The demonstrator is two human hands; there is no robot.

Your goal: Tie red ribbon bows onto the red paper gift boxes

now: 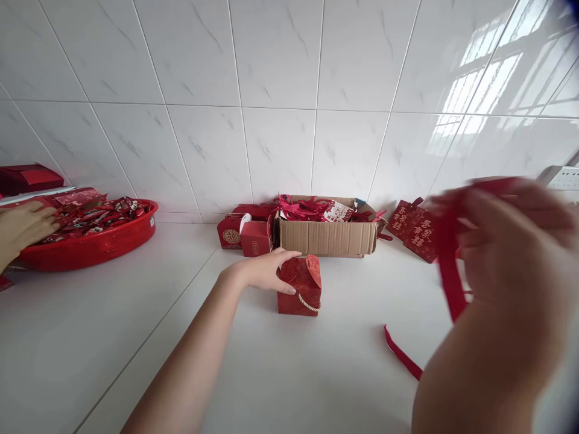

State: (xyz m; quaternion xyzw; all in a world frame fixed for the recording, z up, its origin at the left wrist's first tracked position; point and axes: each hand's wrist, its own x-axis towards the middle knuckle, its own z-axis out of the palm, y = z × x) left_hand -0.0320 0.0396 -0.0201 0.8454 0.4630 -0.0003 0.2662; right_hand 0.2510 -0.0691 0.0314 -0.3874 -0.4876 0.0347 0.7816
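Note:
A small red gift box with a twisted cream cord handle stands upright on the white counter in front of me. My left hand grips it from the left, thumb on the near face and fingers over the top edge. Raised at the right and blurred by motion, my right hand is closed on a red ribbon that hangs down from it. Another piece of red ribbon trails on the counter, partly hidden behind my right forearm; whether it is the same strip I cannot tell.
A cardboard box full of red ribbons and tags sits against the tiled wall, with red gift boxes beside it. Red printed cards lie right of it. At the left, another person's hand reaches over a red basin of wrapped sweets.

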